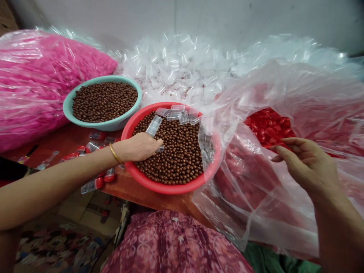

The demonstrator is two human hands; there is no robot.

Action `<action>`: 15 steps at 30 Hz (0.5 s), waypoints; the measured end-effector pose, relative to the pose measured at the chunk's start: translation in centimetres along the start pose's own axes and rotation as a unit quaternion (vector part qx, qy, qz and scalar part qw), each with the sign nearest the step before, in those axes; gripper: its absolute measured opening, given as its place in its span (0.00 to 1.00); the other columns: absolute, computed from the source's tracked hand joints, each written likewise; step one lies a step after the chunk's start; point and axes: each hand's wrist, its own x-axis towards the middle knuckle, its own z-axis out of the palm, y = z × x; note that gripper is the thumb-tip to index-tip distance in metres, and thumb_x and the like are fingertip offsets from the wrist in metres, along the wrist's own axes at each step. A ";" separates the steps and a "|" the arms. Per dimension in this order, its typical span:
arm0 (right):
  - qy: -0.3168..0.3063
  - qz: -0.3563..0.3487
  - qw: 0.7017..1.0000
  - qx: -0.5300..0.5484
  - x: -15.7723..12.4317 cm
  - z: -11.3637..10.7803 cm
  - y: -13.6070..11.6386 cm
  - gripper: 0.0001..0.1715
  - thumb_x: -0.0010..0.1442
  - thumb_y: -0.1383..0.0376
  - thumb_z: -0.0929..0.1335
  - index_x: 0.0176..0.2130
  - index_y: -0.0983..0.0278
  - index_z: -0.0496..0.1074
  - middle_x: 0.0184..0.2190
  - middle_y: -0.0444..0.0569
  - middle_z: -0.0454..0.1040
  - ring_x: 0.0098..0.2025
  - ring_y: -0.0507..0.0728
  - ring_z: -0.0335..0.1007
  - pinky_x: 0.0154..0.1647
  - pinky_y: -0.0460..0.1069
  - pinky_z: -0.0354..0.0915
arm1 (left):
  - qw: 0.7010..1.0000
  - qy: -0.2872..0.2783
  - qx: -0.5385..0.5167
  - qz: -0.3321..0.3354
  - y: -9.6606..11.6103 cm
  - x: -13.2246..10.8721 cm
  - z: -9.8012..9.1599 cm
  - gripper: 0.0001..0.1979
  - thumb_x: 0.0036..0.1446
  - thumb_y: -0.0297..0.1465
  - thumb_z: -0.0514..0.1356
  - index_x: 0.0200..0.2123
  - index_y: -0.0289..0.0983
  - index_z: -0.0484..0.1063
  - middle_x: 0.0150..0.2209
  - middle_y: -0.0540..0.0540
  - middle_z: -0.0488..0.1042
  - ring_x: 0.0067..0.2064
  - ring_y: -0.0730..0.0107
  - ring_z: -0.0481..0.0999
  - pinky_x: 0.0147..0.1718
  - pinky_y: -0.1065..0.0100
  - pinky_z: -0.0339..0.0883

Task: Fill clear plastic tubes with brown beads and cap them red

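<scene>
My left hand [140,147], with a gold bangle at the wrist, is closed over a red basin [170,189]. From its fingers sticks out a clear plastic container [154,126], and the end of a second clear piece [160,149] shows by the fingertips. Small brown balls [173,163] fill the basin, with several clear containers [176,112] lying on them at the far rim. On the right, my right hand [305,159] reaches to the mouth of a clear bag [256,182] of red plastic caps [269,127]. Its thumb and fingers pinch a red plastic piece, mostly hidden.
A light blue basin [68,108] of brown balls stands at the back left, beside a bag of pink pieces [51,76]. Clear containers [176,64] are heaped along the wall. Red-capped filled containers [110,174] lie on the red table [131,189] under my left forearm.
</scene>
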 end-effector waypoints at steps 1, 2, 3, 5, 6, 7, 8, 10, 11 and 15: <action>0.000 0.002 1.000 0.014 0.0 0.1 -0.1 0.24 0.35 0.53 0.67 0.33 0.60 0.64 0.20 0.43 0.69 0.22 0.55 0.67 0.26 0.50 0.60 | 1.000 -0.014 0.004 -0.011 0.4 0.4 -0.1 0.09 0.60 0.24 0.48 0.35 0.31 0.68 0.27 0.42 0.73 0.27 0.65 0.73 0.26 0.68 0.61; -0.002 0.004 1.000 0.028 -0.1 0.2 -0.2 0.23 0.35 0.54 0.67 0.33 0.60 0.64 0.20 0.43 0.70 0.22 0.55 0.67 0.27 0.50 0.61 | 1.000 -0.021 0.002 -0.017 0.9 1.0 -0.2 0.09 0.59 0.22 0.47 0.34 0.31 0.68 0.27 0.41 0.74 0.28 0.64 0.74 0.26 0.68 0.62; -0.003 0.005 0.999 0.040 -0.2 0.3 -0.5 0.23 0.35 0.55 0.68 0.33 0.61 0.64 0.20 0.43 0.70 0.21 0.54 0.67 0.27 0.50 0.61 | 1.000 -0.021 -0.006 -0.022 1.3 1.7 -0.2 0.10 0.58 0.20 0.47 0.33 0.30 0.68 0.27 0.40 0.74 0.29 0.64 0.75 0.27 0.68 0.63; -0.008 0.004 0.998 0.059 -0.6 0.5 -1.0 0.23 0.34 0.55 0.69 0.32 0.61 0.64 0.19 0.42 0.69 0.21 0.54 0.67 0.26 0.49 0.62 | 0.999 -0.007 -0.043 -0.033 2.0 3.3 0.0 0.10 0.57 0.20 0.48 0.34 0.30 0.68 0.28 0.39 0.74 0.31 0.62 0.76 0.29 0.67 0.65; -0.012 0.000 0.998 0.068 -0.8 0.6 -1.2 0.22 0.34 0.55 0.69 0.31 0.61 0.64 0.19 0.42 0.70 0.21 0.54 0.67 0.26 0.49 0.62 | 0.996 0.006 -0.070 -0.048 2.2 4.1 0.3 0.08 0.57 0.21 0.49 0.35 0.31 0.67 0.29 0.39 0.75 0.32 0.62 0.76 0.31 0.67 0.66; -0.016 -0.007 0.997 0.078 -0.9 0.7 -1.4 0.22 0.34 0.55 0.69 0.31 0.61 0.64 0.19 0.42 0.70 0.21 0.53 0.67 0.26 0.49 0.62 | 0.992 0.023 -0.108 -0.067 2.4 4.8 0.6 0.06 0.57 0.23 0.51 0.35 0.31 0.67 0.30 0.39 0.75 0.34 0.62 0.76 0.32 0.66 0.66; -0.018 -0.016 0.996 0.091 -1.1 0.8 -1.6 0.22 0.34 0.55 0.70 0.30 0.61 0.63 0.19 0.42 0.70 0.21 0.53 0.67 0.26 0.49 0.62 | 0.982 0.041 -0.160 -0.088 2.4 5.5 0.9 0.04 0.57 0.26 0.53 0.35 0.32 0.66 0.31 0.40 0.75 0.35 0.62 0.76 0.34 0.66 0.67; -0.026 -0.032 0.992 0.116 -1.5 0.9 -2.0 0.22 0.35 0.55 0.70 0.31 0.61 0.63 0.22 0.42 0.72 0.20 0.51 0.66 0.27 0.50 0.63 | 0.936 0.077 -0.319 -0.126 2.2 6.3 1.7 0.03 0.56 0.28 0.56 0.33 0.33 0.65 0.32 0.44 0.74 0.35 0.65 0.75 0.34 0.68 0.66; -0.032 -0.038 0.991 0.126 -1.6 1.0 -2.1 0.22 0.36 0.55 0.70 0.32 0.61 0.63 0.23 0.42 0.72 0.20 0.51 0.66 0.28 0.50 0.63 | 0.894 0.088 -0.419 -0.136 2.0 6.5 2.0 0.04 0.55 0.28 0.57 0.33 0.34 0.64 0.32 0.46 0.73 0.34 0.68 0.74 0.33 0.69 0.66; -0.075 -0.046 0.984 0.155 -2.2 1.2 -2.9 0.24 0.39 0.55 0.70 0.36 0.62 0.65 0.24 0.42 0.72 0.21 0.51 0.66 0.32 0.52 0.65 | 0.685 0.090 -0.712 -0.125 1.2 5.8 2.4 0.10 0.53 0.26 0.58 0.40 0.33 0.65 0.37 0.48 0.72 0.34 0.77 0.72 0.34 0.73 0.65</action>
